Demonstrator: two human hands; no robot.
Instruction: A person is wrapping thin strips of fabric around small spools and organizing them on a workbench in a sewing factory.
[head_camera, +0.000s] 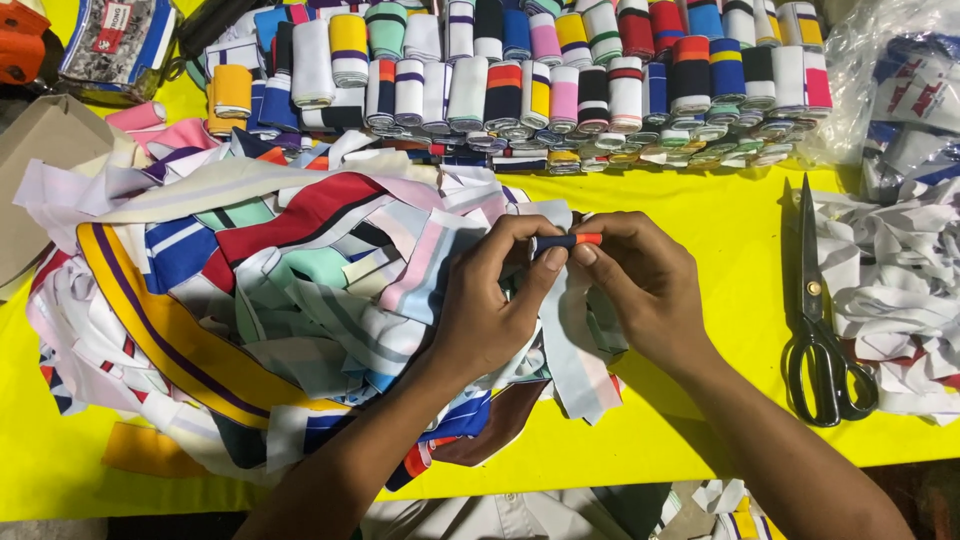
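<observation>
Striped knit strips are being heaped in a loose pile (270, 300) to the left of the small roll, and the pile is being leaned on by the left forearm. A small roll of ribbed fabric (562, 241), dark blue with an orange end, is being pinched above the yellow table (720, 250), at the pile's right edge. It is being gripped by the left hand (490, 300) between thumb and fingertips at its blue end, and by the right hand (640, 285) at its orange end; both hands are closed on it. The winding is judged likely to spring loose if either pinch is being eased, since so little of the roll is being held. The trailing pale strip (580, 350) below the roll is judged likely to be snagged in the pile. Behind the roll, finished rolls (560, 90) are being kept in close rows, which could be toppled by a careless reach. Right of the roll, black scissors (820, 330) are being left shut on the table, well apart from the hands. Further right, white offcuts (890, 290) are lying in a heap, crowding that side.
</observation>
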